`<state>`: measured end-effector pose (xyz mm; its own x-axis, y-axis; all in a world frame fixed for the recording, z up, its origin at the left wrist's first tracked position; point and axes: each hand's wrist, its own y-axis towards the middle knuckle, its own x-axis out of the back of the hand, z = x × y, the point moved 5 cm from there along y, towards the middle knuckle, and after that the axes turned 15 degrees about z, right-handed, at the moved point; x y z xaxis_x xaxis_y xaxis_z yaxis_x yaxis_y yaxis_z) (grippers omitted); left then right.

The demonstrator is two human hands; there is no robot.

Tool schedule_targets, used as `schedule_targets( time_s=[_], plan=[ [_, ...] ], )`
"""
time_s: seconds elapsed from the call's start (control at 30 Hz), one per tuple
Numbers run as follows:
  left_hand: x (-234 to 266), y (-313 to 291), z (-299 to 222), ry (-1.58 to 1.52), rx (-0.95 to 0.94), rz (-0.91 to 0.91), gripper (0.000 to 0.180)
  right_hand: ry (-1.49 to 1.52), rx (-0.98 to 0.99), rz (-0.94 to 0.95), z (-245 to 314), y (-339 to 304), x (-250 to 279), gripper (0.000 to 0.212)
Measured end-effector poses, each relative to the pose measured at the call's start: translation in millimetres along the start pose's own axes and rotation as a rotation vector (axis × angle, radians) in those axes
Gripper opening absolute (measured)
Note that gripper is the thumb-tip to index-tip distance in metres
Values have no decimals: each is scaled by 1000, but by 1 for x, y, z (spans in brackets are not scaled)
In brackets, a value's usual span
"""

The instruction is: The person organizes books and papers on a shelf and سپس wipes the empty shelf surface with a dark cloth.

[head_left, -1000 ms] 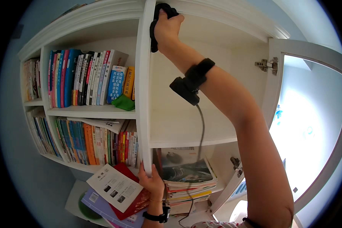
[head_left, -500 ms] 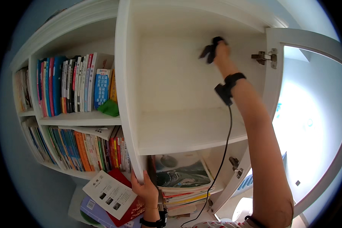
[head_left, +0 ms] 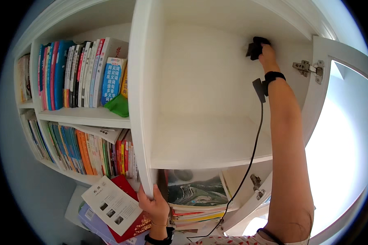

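Observation:
My right hand point(head_left: 268, 56) is raised inside the upper compartment of the white cabinet point(head_left: 208, 77), closed on a dark, limp piece that looks like a black cloth point(head_left: 256, 48). The cloth is pressed to the back wall near its upper right corner. Lower down, my left hand point(head_left: 156, 209) grips the front edge of the upright panel point(head_left: 142, 122) between the cabinet and the bookshelf, with its fingers partly hidden behind the edge.
A black cable point(head_left: 255, 151) hangs from a strap on my right wrist. Books point(head_left: 79, 77) fill the shelves at left, beside a green cloth point(head_left: 117, 106). Below lie stacked magazines point(head_left: 198, 188) and a loose printed booklet point(head_left: 112, 206). The cabinet door point(head_left: 323, 45) stands open at right.
My right hand has moved the black cloth to the right along the back wall, toward the corner. My left hand stays on the panel edge. The whole view has shifted slightly.

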<state>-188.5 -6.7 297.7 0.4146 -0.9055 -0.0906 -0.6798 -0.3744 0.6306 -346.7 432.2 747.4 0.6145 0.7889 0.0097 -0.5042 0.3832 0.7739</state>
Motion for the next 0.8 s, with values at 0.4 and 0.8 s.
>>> schedule_targets(
  time_s=[0.4,0.8],
  plan=[
    [-9,3,-12,-42,-8,-17,31,476,291,-334,42,-68,-32,31],
    [4,-1,-4,55,44,-16,33,153,311,290,98,-101,-255,27]
  ],
)
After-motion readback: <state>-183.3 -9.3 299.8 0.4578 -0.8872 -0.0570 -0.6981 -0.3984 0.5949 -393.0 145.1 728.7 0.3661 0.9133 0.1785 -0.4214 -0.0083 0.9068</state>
